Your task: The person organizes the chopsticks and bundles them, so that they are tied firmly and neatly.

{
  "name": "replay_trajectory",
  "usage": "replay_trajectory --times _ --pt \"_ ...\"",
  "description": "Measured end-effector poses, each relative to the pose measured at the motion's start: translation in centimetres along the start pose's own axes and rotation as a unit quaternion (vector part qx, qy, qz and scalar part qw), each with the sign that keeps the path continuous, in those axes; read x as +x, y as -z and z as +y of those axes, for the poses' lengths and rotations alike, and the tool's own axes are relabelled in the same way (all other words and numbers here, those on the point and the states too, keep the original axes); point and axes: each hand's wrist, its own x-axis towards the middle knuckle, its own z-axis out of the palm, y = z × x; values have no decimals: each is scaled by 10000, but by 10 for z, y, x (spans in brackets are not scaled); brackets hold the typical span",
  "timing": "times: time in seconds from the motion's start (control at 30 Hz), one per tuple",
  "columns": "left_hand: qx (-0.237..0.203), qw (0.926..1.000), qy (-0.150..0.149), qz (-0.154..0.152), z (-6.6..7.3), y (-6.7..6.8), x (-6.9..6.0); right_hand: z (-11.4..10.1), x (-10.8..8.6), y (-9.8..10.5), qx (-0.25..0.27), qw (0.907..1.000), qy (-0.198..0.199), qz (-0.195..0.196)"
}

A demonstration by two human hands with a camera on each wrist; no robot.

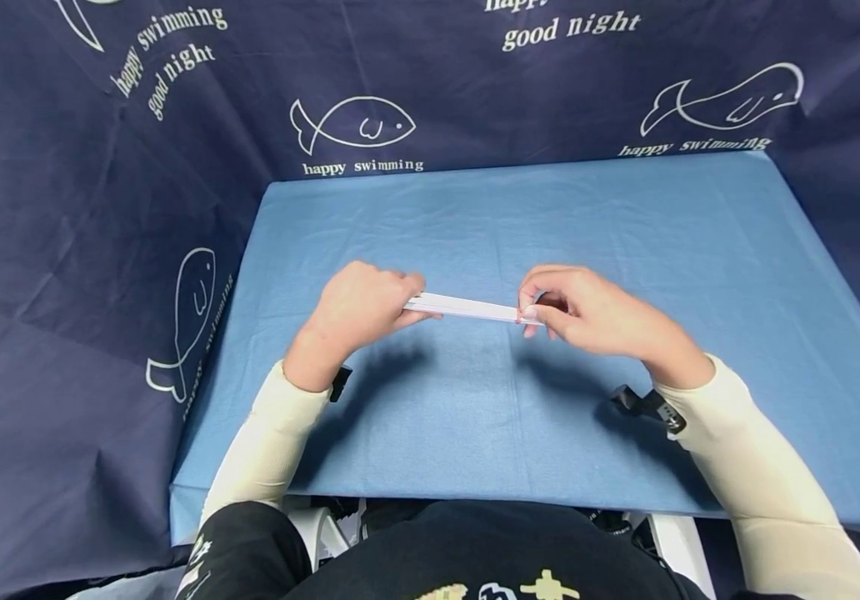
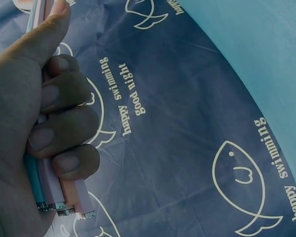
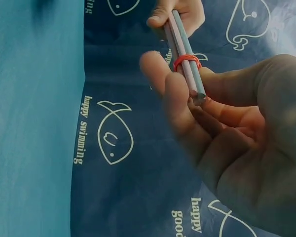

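Note:
A thin bundle of pastel pencils (image 1: 467, 307) spans the space between both hands above the table. My left hand (image 1: 362, 304) grips one end. In the left wrist view its fingers curl round the pencils (image 2: 50, 183), whose silvery ends stick out below the little finger. At the other end, my right hand (image 1: 587, 312) pinches the bundle between thumb and fingers. A red rubber band (image 3: 187, 60) circles the pencils close to those fingertips, near their flat ends. Part of the bundle is hidden inside the left palm.
Below the hands lies a blue cloth-covered table (image 1: 437, 417). Dark blue curtains (image 1: 520, 100) with white fish prints and lettering hang behind it and at its left side. A small dark camera (image 1: 647, 406) is strapped to the right wrist.

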Motion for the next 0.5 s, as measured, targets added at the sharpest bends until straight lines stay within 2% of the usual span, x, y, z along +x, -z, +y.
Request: replay_trajectory --times 0.1,0.27,0.5 --pt "-191 9998 6 -59 1 -1 1 2 0 5 172 9993 -170 -291" --pt "-420 9991 -47 -63 3 -2 4 11 3 13 1015 9909 -379 -803" --pt "-483 9987 -24 -130 5 -1 8 23 11 14 1672 9795 -1 -1121"
